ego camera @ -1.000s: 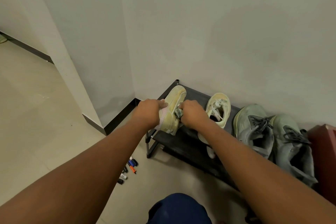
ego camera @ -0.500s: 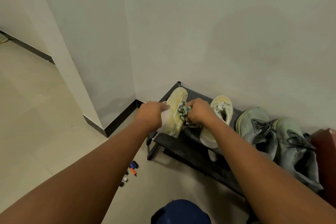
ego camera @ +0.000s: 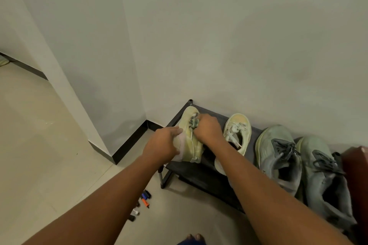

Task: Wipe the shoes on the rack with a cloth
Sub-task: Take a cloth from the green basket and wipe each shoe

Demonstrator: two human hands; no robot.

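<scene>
Low against the plain wall, the right hand (ego camera: 207,128) is clamping a bunched cloth (ego camera: 194,122) onto the yellow sneaker (ego camera: 189,139); the left hand (ego camera: 162,143) is gripping its sole side. Long axis is running wallward, on the black rack's (ego camera: 201,173) left end.

Pale yellow shoe (ego camera: 189,141), grey-green cloth (ego camera: 194,122), black rack (ego camera: 201,173).

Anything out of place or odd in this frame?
Yes: a few markers lie scattered on the floor by the rack's left leg, away from any holder. On the rack, only the held yellow shoe is tipped on its side.
</scene>
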